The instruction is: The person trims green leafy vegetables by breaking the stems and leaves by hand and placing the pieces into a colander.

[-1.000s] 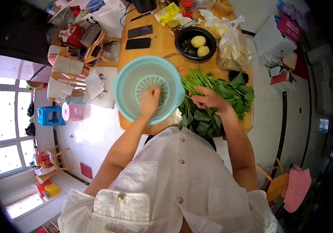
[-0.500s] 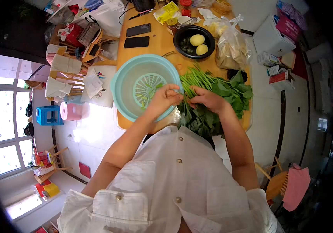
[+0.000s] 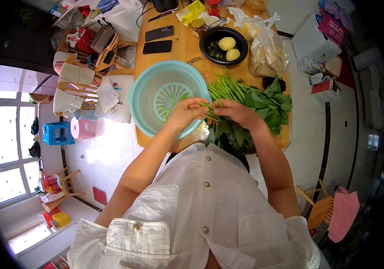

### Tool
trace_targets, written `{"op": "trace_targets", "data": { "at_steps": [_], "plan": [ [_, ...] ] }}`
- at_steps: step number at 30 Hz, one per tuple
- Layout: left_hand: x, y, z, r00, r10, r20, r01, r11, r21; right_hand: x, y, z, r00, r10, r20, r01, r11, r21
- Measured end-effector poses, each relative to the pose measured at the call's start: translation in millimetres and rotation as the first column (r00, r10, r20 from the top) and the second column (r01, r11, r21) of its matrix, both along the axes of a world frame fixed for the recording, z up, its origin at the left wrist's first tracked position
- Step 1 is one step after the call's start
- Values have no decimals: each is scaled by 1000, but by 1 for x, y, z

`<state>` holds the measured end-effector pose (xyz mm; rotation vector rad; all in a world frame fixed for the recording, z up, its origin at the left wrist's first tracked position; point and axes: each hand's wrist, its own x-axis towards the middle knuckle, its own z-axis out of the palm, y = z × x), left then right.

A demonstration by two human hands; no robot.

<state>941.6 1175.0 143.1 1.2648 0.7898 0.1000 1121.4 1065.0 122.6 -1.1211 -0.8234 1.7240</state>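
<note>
My left hand is closed on green stems at the right rim of a light-blue basin. Close beside it, my right hand pinches the same stems. Inside the basin, green pieces lie on a slotted colander bottom. Long green stalks and broad dark leaves are heaped on the wooden table right of the basin, partly under my right hand. More leaves hang near the table's front edge, below my hands.
Behind the stalks stands a black bowl with two yellow-skinned round items and small dark ones. A plastic bag is right of it. Two phones lie at the back left, with jars beyond. A blue stool stands on the floor.
My left hand has come up out of the basin to its right rim and now grips stems. My right hand has lifted slightly from the pile, meeting the left. Green pieces in the basin are uncovered.
</note>
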Motion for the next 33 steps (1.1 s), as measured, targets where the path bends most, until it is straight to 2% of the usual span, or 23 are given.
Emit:
{"op": "trace_targets", "data": {
  "at_steps": [3,6,8,9,11,12,14,15,17,18,20,21,23,24,25,26,27,29,30,32,33],
  "plan": [
    [0,0,0,1000,-6,21,6,1000,-9,3,1,-5,999,34,-12,-34,999,18],
    [3,-4,-3,998,50,46,-45,995,-93,0,2,-16,998,-12,67,9,999,44],
    [9,-9,-3,976,159,150,-80,900,-429,-4,6,-14,930,-106,353,46,984,174],
    [11,-12,-8,976,158,150,-80,900,-429,-4,6,-10,930,-106,353,46,984,174],
    [13,-15,-19,961,244,127,-182,911,-369,-4,8,-2,821,-113,560,-8,978,210],
    [12,-14,-19,962,242,128,-181,912,-369,1,9,-5,820,-115,560,-7,978,210],
    [9,-13,-17,970,238,52,-211,927,-309,12,12,-2,882,79,465,-119,991,56],
    [9,-11,-18,971,235,52,-208,928,-309,13,10,5,882,77,464,-116,992,56],
    [7,-6,-20,954,300,3,-285,910,-303,17,6,25,896,187,404,-146,981,-129],
    [7,-6,-19,954,300,3,-285,910,-301,17,5,20,896,186,403,-146,981,-128],
    [6,-7,-16,946,323,40,-292,896,-333,18,4,2,935,166,313,-202,976,84],
    [6,-7,-14,946,323,40,-292,897,-332,19,4,-4,935,166,312,-202,976,85],
    [2,-3,-12,975,223,1,-217,948,-233,20,4,-7,864,170,474,-235,969,81],
    [-1,0,-11,975,223,0,-217,948,-234,19,3,-4,864,170,473,-235,969,80],
    [-5,5,-11,998,67,4,-67,998,-9,19,2,0,857,159,490,-222,972,74],
    [-5,8,-8,996,-87,-28,91,973,214,17,1,4,850,148,506,-209,976,67],
    [-4,9,-6,996,-87,-29,91,973,214,13,1,4,850,148,505,-210,975,68],
    [-1,12,3,950,-170,-262,287,805,519,5,2,5,717,29,697,-130,987,93],
    [0,13,5,951,-168,-261,285,805,520,2,2,9,716,29,697,-133,987,95],
    [2,14,7,958,-154,-241,278,704,654,-3,0,20,566,-51,823,-89,989,122],
    [2,15,8,958,-155,-241,279,704,653,-4,-1,22,566,-50,823,-87,989,120]
  ]
}}
